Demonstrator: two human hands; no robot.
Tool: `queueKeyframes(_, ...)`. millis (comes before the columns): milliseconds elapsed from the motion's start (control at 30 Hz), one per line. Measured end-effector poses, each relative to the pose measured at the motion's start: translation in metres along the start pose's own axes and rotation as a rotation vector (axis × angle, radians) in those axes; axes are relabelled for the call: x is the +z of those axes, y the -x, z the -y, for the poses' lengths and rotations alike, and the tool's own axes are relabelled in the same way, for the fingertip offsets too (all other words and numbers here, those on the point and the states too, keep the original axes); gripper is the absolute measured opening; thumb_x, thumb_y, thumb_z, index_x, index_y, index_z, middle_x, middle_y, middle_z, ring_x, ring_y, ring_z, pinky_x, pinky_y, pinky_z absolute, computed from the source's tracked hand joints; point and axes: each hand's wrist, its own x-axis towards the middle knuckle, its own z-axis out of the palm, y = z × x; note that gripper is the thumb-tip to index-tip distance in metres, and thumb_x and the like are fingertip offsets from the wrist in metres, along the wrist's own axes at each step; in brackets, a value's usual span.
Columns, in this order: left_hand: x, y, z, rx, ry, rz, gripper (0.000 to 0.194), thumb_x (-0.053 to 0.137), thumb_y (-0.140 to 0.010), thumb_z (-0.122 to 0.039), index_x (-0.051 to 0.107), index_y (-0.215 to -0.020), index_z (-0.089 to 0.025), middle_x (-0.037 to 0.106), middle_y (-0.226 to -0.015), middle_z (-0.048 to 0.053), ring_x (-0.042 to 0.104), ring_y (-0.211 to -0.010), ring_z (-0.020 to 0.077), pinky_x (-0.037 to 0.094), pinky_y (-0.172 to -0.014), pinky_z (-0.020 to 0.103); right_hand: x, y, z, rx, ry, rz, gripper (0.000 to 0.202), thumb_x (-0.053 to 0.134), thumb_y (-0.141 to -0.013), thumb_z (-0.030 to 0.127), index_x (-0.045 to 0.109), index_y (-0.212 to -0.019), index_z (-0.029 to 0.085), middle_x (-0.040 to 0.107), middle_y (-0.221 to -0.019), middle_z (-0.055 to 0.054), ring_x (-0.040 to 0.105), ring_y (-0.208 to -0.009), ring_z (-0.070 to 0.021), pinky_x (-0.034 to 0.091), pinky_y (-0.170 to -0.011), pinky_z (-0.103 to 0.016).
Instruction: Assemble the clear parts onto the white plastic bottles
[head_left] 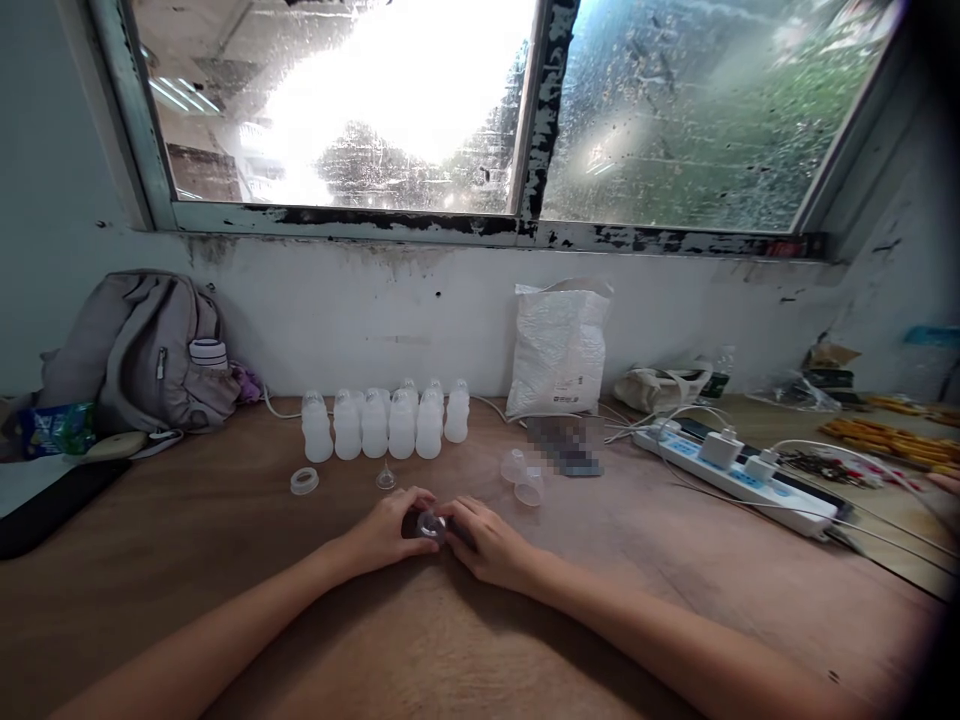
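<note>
Low over the table, my left hand (388, 532) curls its fingers and thumb around a small clear round bottle part (431, 526). My right hand (486, 540) closes on the same part from the other side, its fingertips meeting those of the left. Its exact kind is partly hidden by the fingers. Just beyond lies a clear silicone nipple (386, 478), with a white screw ring (304, 481) to its left. Several frosted baby bottles (376, 428) stand upright in a group behind them. Two translucent caps (529, 487) rest on the table to the right.
A white plastic bag (559, 350) leans against the wall beside a blurred dark flat object (566, 447). On the right are a power strip (742, 480) with cables and a canvas pouch (660, 387). A backpack (142, 350) and a black flat object (60, 507) occupy the left.
</note>
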Motion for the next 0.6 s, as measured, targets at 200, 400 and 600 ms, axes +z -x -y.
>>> queueKeyframes(200,-0.004,0.001,-0.008,-0.011,-0.013,-0.004,0.021,0.045,-0.082,-0.037,0.053,-0.088,-0.018,0.059,-0.083,0.002,0.055,-0.077,0.0147,0.042,-0.07,0.026,0.002,-0.002,0.0,0.0,0.034,0.01,0.029,0.056,-0.074,0.031,0.049,-0.1,0.019,0.058,-0.091,-0.007,0.053,-0.084,-0.0196,0.042,-0.074,-0.031)
queueKeyframes(400,-0.004,0.004,-0.009,0.035,-0.071,-0.008,0.029,0.057,-0.073,-0.04,0.054,-0.092,-0.019,0.059,-0.09,0.003,0.055,-0.082,0.0175,0.043,-0.073,0.028,0.013,-0.004,-0.006,0.033,0.105,0.002,0.021,0.051,-0.079,0.035,0.053,-0.092,0.019,0.061,-0.083,-0.006,0.055,-0.078,-0.0196,0.04,-0.07,-0.03)
queueKeyframes(600,-0.004,0.001,-0.01,0.017,0.133,-0.025,0.023,0.053,-0.077,-0.031,0.049,-0.096,-0.018,0.062,-0.085,0.002,0.058,-0.075,0.0146,0.046,-0.069,0.026,0.004,-0.007,0.002,0.116,-0.08,-0.069,0.021,0.039,-0.086,0.035,0.053,-0.082,0.019,0.061,-0.075,-0.004,0.056,-0.067,-0.0154,0.041,-0.063,-0.026)
